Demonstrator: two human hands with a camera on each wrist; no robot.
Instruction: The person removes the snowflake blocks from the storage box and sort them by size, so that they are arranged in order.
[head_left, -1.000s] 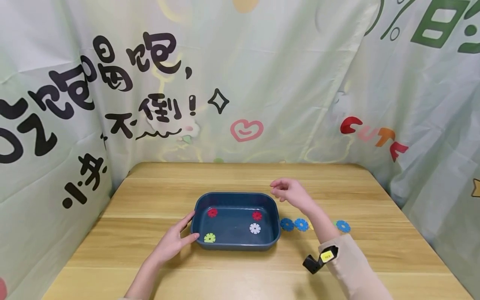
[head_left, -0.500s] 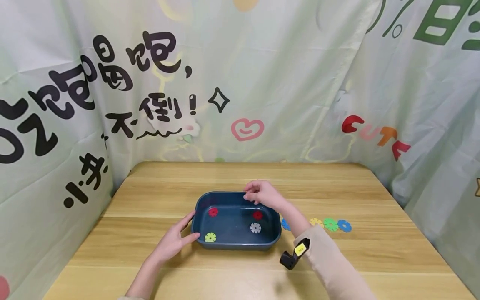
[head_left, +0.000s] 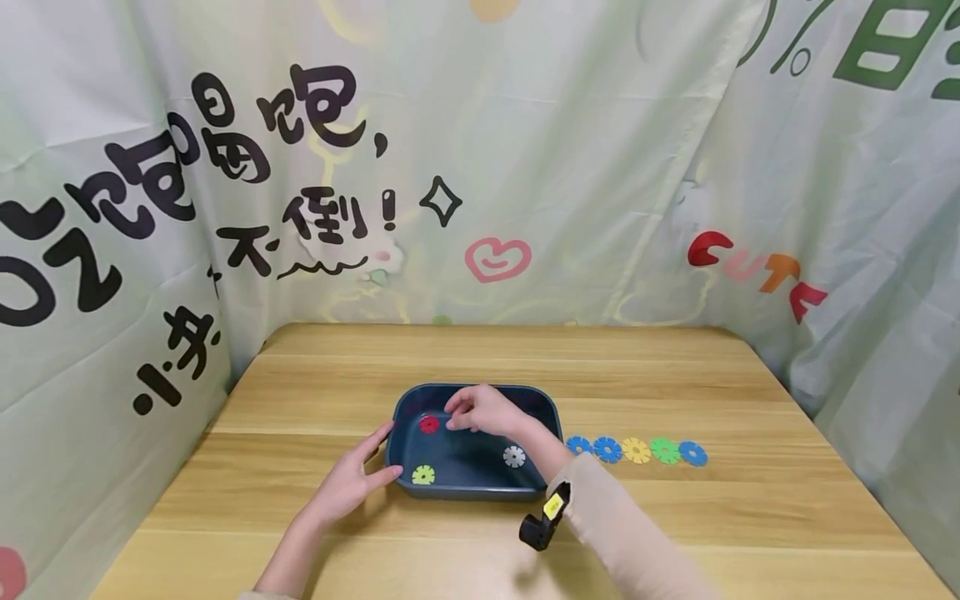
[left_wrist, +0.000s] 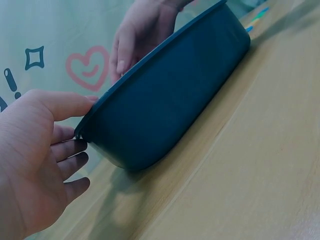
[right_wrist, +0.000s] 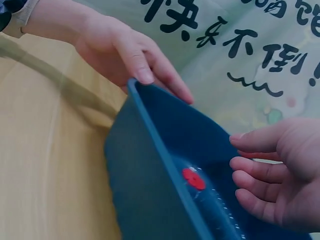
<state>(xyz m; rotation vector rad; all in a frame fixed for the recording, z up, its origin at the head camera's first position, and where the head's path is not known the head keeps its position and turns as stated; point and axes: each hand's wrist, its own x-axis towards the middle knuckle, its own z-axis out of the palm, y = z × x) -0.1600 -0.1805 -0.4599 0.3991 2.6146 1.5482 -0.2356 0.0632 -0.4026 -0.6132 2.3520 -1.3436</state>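
Note:
A dark blue plastic basin (head_left: 468, 493) stands on the table. Inside lie a red notched disc (head_left: 429, 424), a yellow-green one (head_left: 423, 474) and a white one (head_left: 513, 456). My left hand (head_left: 350, 479) holds the basin's left end, the thumb at the rim and other fingers against the outer wall, as the left wrist view shows. Over the basin's interior hovers my right hand (head_left: 486, 411), fingers loosely bent with nothing visible between them. Its nearest disc is the red one, also seen in the right wrist view (right_wrist: 193, 178). My right arm covers part of the basin's right side.
Right of the basin, a row of notched discs lies on the wooden table (head_left: 480, 542): blue ones (head_left: 607, 449), a yellow one (head_left: 637, 451) and a green one (head_left: 665, 451). A printed curtain (head_left: 570, 167) hangs behind the table. A small black camera (head_left: 543, 521) sits on my right wrist.
My right hand has moved left and down, from beyond the basin's right corner to over its interior. A second red disc is now hidden behind that hand. The left hand and basin stay put.

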